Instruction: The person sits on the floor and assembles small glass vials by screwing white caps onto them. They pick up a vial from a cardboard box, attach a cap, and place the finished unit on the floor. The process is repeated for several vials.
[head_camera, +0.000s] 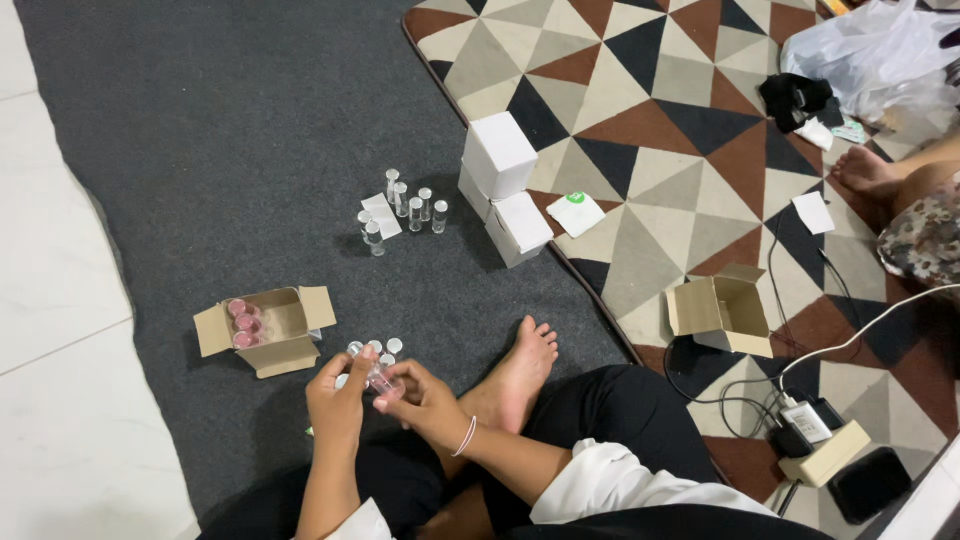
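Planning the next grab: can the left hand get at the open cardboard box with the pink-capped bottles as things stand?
Probably yes. The open cardboard box sits just beyond the left hand, flaps open, with bare grey carpet between; but the hand is busy on a small pink bottle.

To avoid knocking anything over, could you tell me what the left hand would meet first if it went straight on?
Probably the open cardboard box with pink-capped bottles; the left hand points roughly toward it, though depth is unclear.

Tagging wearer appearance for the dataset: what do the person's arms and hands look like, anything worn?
Both hands bare, no gloves or rings visible. Left hand: forearm bare, a white sleeve edge shows near the elbow. Right hand: thin pink-and-white bracelet at the wrist, white sleeve pushed up to the elbow. No watch, no visible markings.
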